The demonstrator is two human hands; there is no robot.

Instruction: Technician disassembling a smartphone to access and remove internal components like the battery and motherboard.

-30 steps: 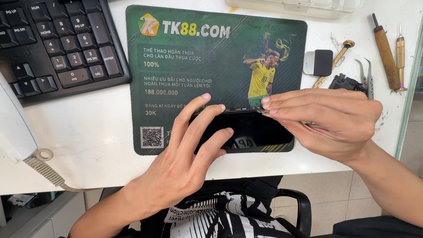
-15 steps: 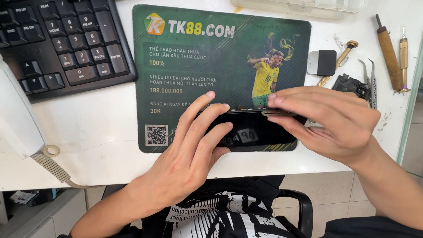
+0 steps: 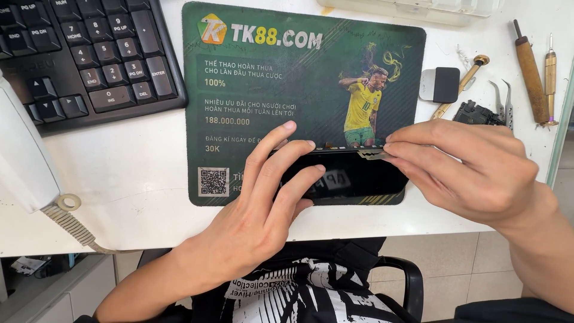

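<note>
I am pressing my left hand (image 3: 263, 203), fingers spread flat, on the black phone (image 3: 353, 176) lying at the near edge of the green printed mat (image 3: 269, 101), while my right hand (image 3: 472, 173) is pinching a thin metal blade (image 3: 372, 155) against the phone's far edge.

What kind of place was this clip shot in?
Probably a phone repair bench in a shop or office. A dark phone lies on a green mat with both hands on it, small hand tools and tweezers sit at the right, and a keyboard is beside them.
</note>
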